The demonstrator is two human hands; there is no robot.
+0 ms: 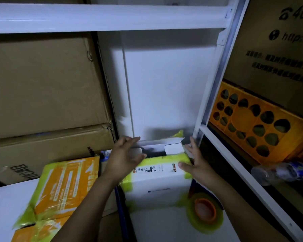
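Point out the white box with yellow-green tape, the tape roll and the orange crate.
white box (157, 191): head view, on its bare white front face.
tape roll (206, 228): head view, on the lower part of its yellow-green ring.
orange crate (240, 117): head view, on the solid patch between its holes.

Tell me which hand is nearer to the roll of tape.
Right. The right hand is at the right edge of the white box, just beyond the roll of tape; the left hand is at the box's left side, by its open flap, farther away.

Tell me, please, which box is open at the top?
The white box between the left hand and the right hand: its flap stands up, unlike the orange box.
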